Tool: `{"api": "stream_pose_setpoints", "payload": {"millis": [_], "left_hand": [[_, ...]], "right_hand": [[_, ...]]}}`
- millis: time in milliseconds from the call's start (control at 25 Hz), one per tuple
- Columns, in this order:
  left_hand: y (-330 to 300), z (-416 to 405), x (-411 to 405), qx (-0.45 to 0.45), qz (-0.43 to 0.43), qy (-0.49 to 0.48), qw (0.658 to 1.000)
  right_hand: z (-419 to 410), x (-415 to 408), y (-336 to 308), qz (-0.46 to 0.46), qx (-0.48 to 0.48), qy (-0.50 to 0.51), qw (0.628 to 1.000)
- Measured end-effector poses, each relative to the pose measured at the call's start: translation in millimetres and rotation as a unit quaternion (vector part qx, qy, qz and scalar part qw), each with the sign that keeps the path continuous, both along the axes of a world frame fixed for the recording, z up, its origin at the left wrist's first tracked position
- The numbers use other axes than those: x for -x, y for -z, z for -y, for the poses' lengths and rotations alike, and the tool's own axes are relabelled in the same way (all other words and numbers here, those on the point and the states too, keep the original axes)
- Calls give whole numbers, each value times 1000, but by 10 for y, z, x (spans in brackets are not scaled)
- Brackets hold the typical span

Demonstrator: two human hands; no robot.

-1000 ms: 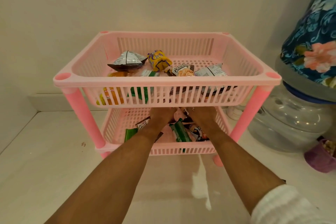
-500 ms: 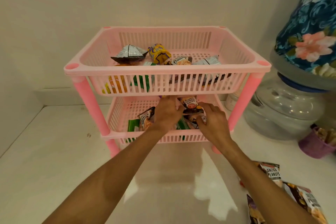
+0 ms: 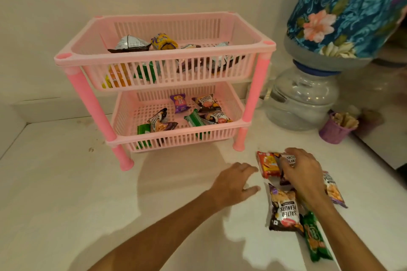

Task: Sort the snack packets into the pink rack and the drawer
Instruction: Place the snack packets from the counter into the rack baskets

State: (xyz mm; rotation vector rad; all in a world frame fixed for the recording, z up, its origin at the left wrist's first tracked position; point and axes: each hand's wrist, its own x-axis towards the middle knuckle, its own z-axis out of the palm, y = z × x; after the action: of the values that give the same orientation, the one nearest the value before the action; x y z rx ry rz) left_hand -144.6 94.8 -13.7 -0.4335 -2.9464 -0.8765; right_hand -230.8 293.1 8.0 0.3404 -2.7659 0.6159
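Matt plastic rack [image 3: 165, 59], glossy foil pkts [image 3: 284, 209].

At lower right, the right hand [image 3: 302, 174] grips a peanut packet [image 3: 290, 159]; the left hand [image 3: 234, 182] hovers with loose fingers beside it, below the pink rack [image 3: 165, 59].

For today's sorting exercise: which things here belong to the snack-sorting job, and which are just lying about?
Part of the job: pink rack; loose packets on the counter; right hand gripping a packet; left hand.

Lying about: water bottle; floral cover; purple cup.
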Motion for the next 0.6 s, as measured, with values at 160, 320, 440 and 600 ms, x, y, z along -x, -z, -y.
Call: {"api": "stream_pose_setpoints", "payload": {"millis": [160,320,440,600], "left_hand": [[192,-340,-49,12,-23,119,993],[255,-618,-14,79,29,131,988],[316,-798,-20,110,54,139,983],[382,-854,-22,129,42,124,983]], "right_hand": [[-460,-219,62,35,12,121,992],[-713,-524,117,86,16,185,979],[-813,-778,191,134,-9,196,971],[-825,-1016,249,201,-118,178,956]]}}
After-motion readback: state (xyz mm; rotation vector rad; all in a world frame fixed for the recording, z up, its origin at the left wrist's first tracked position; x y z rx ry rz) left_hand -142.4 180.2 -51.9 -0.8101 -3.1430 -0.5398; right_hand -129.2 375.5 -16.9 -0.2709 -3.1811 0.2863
